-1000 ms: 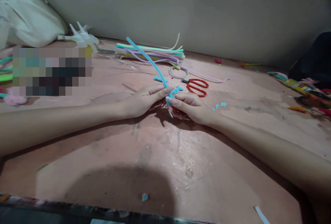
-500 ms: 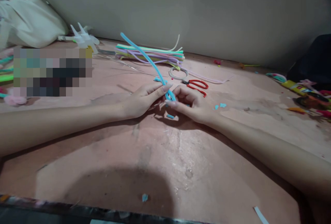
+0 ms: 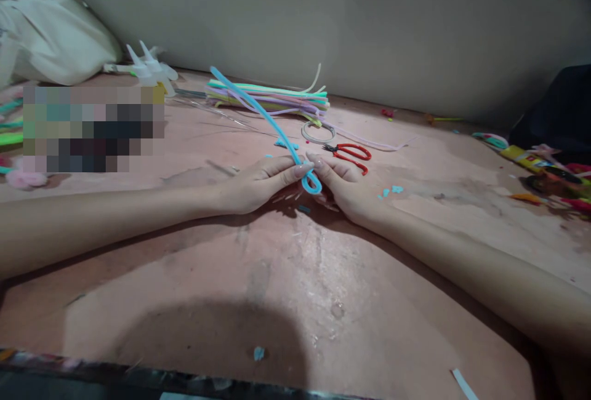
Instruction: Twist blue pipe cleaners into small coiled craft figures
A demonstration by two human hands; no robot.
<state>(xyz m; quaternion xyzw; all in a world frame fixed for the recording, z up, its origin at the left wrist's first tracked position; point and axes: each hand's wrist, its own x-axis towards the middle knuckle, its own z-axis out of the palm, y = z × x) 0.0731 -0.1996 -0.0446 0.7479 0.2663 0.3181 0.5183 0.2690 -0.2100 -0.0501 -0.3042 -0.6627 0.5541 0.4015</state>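
A light blue pipe cleaner [image 3: 272,122] is held between my hands above the middle of the table. Its near end bends into a small closed loop below my thumbs, and its long straight end slants up and to the left. My left hand [image 3: 272,181] pinches it just above the loop with thumb and fingers. On the right side of the same spot, my right hand [image 3: 344,188] has its thumb and fingertips closed on the pipe cleaner. Some of the right fingers are hidden behind the loop. Small blue scraps [image 3: 391,191] lie beside my right hand.
Red-handled pliers [image 3: 353,152] and a coil of wire [image 3: 318,132] lie just beyond my hands. Behind them is a bundle of coloured pipe cleaners [image 3: 272,97]. White-nozzled bottles [image 3: 150,71] stand back left near a pale bag [image 3: 60,37]. Coloured craft pieces [image 3: 549,166] sit at right.
The loop has swung downward and now shows plainly below my thumbs. My right hand has shifted its grip up to meet the left. The long end has tilted slightly lower.
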